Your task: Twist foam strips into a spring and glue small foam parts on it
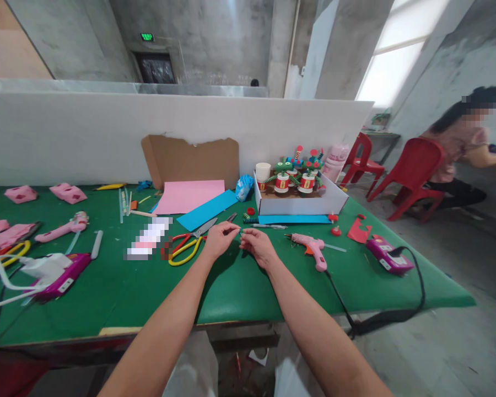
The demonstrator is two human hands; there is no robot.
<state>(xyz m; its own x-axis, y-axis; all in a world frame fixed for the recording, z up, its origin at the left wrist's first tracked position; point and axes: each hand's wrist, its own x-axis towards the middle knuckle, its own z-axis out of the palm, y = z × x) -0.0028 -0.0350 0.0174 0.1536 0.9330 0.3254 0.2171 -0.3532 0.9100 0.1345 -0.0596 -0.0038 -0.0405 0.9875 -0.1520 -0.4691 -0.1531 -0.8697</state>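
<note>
Above the middle of the green table (157, 300), my left hand (222, 238) pinches a tiny blue-green piece together with my right hand (257, 246). The fingers of both hands nearly meet around it, and most of it is hidden. Left of my hands lie scissors with yellow handles (184, 252) and red-handled pliers. Beyond my fingertips are a blue paper strip (209, 209), a pen (269, 226) and small green coils (248, 216). A pink glue gun (310, 245) rests to the right of my right hand.
A white box (301, 207) at the back holds paper-cup figures. Pink paper (192, 197) leans near brown cardboard. Purple power strips (391, 259) with cables lie at both sides. Red paper (359, 230) is on the right. A person sits on a red chair (419, 171) at far right.
</note>
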